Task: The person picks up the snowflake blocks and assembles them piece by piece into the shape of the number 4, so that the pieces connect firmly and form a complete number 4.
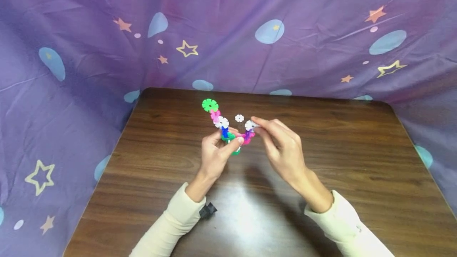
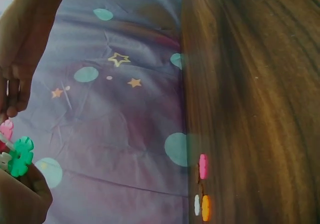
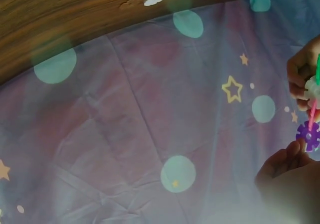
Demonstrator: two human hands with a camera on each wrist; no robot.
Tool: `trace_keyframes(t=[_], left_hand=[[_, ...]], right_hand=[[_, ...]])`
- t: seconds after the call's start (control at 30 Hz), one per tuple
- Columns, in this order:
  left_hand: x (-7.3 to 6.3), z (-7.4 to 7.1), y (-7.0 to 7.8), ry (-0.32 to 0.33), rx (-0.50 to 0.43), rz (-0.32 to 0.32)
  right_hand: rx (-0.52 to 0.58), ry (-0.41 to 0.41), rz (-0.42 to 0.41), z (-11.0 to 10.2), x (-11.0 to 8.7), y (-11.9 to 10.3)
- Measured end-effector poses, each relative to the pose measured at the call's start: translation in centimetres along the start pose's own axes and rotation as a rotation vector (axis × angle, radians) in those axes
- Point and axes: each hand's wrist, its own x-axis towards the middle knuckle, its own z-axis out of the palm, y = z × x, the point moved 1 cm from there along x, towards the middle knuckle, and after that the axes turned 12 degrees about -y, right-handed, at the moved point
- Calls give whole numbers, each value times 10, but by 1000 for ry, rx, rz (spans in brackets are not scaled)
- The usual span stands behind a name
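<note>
A chain of notched plastic snowflake discs is held above the table, its left arm ending in a bright green disc (image 1: 210, 105). Below that come pink, a white disc (image 1: 222, 122), blue and dark green pieces. My left hand (image 1: 216, 152) grips the lower middle of the chain between thumb and fingers. On the right arm of the chain are magenta pieces and a purple disc (image 3: 308, 136). At its end, my right hand (image 1: 283, 150) pinches a white disc (image 1: 250, 125) between thumb and forefinger. Fingers partly hide the joints.
A loose white disc (image 1: 239, 118) lies on the brown wooden table (image 1: 357, 162) beyond the hands. The left wrist view also shows a pink disc (image 2: 203, 166) and an orange disc (image 2: 206, 208) on it. A purple patterned cloth (image 1: 228, 62) hangs around the table.
</note>
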Motion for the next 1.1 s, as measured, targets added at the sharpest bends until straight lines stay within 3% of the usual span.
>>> trace_keyframes(t=[0.23, 0.53, 0.83, 0.93, 1.1], left_hand=[[2, -3, 3, -35, -37, -28], [5, -4, 6, -66, -45, -66], [7, -4, 5, -71, -72, -71], [8, -6, 4, -44, -46, -76], [7, -10, 1, -12, -29, -102]], right_hand=[[65, -14, 110, -2, 1, -2], [105, -27, 91, -1, 3, 0], [75, -109, 120, -6, 3, 6], [45, -135, 163, -11, 1, 14], [-29, -226, 304, -14, -6, 41]])
